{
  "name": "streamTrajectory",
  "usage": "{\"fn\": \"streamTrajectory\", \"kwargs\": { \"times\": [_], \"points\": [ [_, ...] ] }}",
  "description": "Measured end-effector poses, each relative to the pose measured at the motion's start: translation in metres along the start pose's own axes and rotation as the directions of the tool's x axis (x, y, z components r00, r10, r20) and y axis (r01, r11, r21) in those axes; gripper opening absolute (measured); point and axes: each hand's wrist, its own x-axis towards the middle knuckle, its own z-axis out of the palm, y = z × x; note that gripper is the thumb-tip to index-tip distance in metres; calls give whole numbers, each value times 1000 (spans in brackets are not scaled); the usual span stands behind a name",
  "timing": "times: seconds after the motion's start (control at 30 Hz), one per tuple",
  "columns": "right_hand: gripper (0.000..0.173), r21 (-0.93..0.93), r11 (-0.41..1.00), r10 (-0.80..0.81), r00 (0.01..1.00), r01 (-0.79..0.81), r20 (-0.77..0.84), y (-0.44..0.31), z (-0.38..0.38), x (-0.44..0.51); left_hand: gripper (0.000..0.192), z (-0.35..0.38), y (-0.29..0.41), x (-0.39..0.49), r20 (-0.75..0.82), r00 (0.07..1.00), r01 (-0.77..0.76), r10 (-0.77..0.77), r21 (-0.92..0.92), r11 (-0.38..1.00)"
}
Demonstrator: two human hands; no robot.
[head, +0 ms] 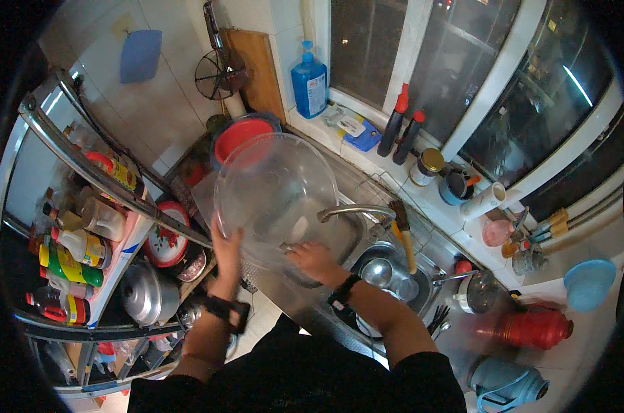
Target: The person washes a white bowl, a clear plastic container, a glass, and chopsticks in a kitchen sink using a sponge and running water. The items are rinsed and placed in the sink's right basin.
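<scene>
A large clear plastic basin (276,180) is tilted over the left bowl of the stainless-steel sink (361,242). On its left side, my left hand (227,253) grips the rim. My right hand (312,260) rests against the basin's lower inside with its fingers curled. A small greyish thing (287,247) shows at those fingertips, too small to name. The curved faucet (356,209) reaches over the basin's right edge, and I cannot tell whether water runs.
Metal bowls (378,271) sit in the right sink bowl. A wooden-handled brush (406,242) leans behind the faucet. Left stands a rack (121,253) with bottles and an aluminium pot (149,293). A red basin (245,137) is behind; a red thermos (528,329) lies right.
</scene>
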Motion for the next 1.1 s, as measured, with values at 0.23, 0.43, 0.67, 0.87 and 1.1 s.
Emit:
{"fn": "streamTrajectory", "kwargs": {
  "times": [0.23, 0.43, 0.67, 0.87, 1.1],
  "points": [
    [21, 489, 828, 236, 962, -274, 138, -51, 14, 22, 75, 8, -41, -15, 8, 1000, 14, -13, -213, 977],
    [21, 301, 943, -17, 880, -145, 475, 22, 38, -21, 72, -16, -43, -1, 83, 980, 193, -180, -185, 964],
    [14, -73, 979, 197, 969, -188, 150, 63, 56, -24, 73, -19, -47, 3, 125, 983, 150, -132, -142, 979],
    [12, 600, 564, 141, 782, -567, 607, -9, 97, 24, 72, -17, -51, -6, 248, 951, 210, -184, -84, 974],
    [21, 553, 796, 359, 928, -247, -102, 35, 117, 85, 73, -27, -60, -21, 275, 946, 199, -171, -77, 977]
  ]
}}
